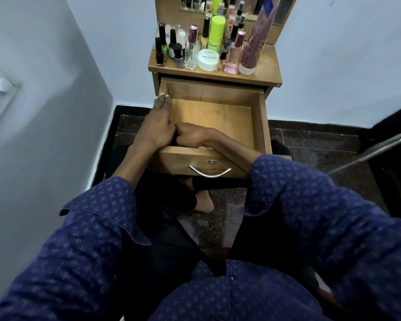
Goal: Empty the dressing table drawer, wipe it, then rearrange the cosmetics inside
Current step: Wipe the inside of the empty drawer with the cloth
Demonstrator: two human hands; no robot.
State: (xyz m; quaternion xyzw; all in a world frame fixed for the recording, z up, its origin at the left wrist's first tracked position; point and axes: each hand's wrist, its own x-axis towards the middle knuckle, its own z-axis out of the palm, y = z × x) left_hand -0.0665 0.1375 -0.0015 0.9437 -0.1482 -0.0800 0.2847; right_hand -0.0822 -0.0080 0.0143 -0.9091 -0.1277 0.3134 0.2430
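I see the drawer [214, 126] pulled out from the dressing table, its wooden bottom bare. My left hand [156, 126] lies along the drawer's left wall, fingers straight, tips touching the rim near the back corner. My right hand [190, 135] sits in the front left corner with fingers curled; something dark shows at them, but I cannot tell whether they hold it. The cosmetics [206, 49] stand crowded on the surface [267, 70] above: nail polish bottles, a lime-green bottle, a white jar, perfume bottles.
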